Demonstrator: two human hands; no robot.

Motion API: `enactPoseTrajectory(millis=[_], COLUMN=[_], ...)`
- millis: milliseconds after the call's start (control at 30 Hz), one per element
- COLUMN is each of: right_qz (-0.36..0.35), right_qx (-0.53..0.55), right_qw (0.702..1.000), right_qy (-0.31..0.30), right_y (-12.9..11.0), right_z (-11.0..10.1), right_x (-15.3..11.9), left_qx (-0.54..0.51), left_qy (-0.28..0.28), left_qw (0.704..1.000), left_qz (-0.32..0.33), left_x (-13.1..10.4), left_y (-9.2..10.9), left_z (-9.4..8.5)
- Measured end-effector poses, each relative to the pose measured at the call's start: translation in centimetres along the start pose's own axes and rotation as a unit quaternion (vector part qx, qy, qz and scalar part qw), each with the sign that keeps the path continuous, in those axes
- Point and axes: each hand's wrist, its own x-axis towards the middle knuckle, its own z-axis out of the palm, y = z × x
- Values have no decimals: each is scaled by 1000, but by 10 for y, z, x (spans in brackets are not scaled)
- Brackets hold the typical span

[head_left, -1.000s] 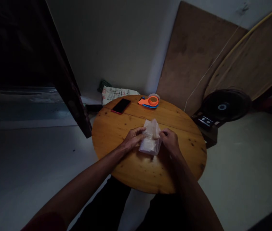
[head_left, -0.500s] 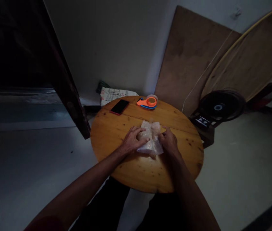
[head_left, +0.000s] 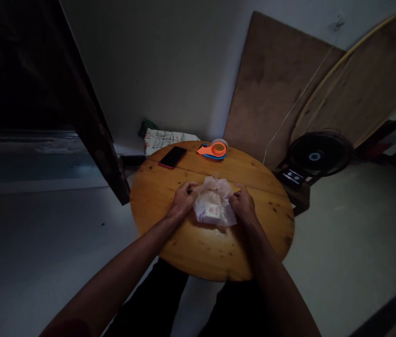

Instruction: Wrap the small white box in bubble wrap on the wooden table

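Note:
A sheet of clear bubble wrap [head_left: 206, 202] lies spread over the middle of the round wooden table [head_left: 155, 199]. Within it shows a small pale box-like item [head_left: 212, 213], blurred by the plastic. My left hand [head_left: 183, 199] pinches the wrap at its left edge. On the opposite side my right hand [head_left: 243, 204] has its fingers closed on the right edge. Toward the back stands an orange and blue tape dispenser [head_left: 214, 150] holding a roll of tape, with a dark phone in a red case [head_left: 173, 157] to its left.
A black fan [head_left: 315, 157] stands at the right beside the table. Behind the table, a printed sack [head_left: 168, 139] lies against the wall. A brown board [head_left: 278, 84] and a large round panel [head_left: 362, 84] lean there, with a white cord [head_left: 294, 105] hanging in front.
My left hand has gone from lying over the wrap to pulling its left edge outward. The wrap has opened wider, and the item inside shows more. My right hand stays at the right edge.

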Motion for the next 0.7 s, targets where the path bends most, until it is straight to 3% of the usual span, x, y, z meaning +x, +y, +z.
enactPoseTrajectory(millis=[133, 267, 500, 700], right_qz=[16, 22, -27, -15], right_qx=[7, -2, -1, -41], right_qw=[1000, 1000, 1000, 999], right_qy=[1, -9, -4, 18], right_y=[2, 1, -6, -6], right_z=[-5, -9, -9, -9], right_x=[0, 1, -3, -5], left_qx=[-21, -33, 103, 266], left_qy=[64, 87, 49, 120], left_qw=[997, 993, 993, 951], left_qz=[-42, -69, 26, 105], left_x=[6, 5, 5, 13], left_y=[-2, 2, 3, -1], left_z=[-6, -6, -4, -13])
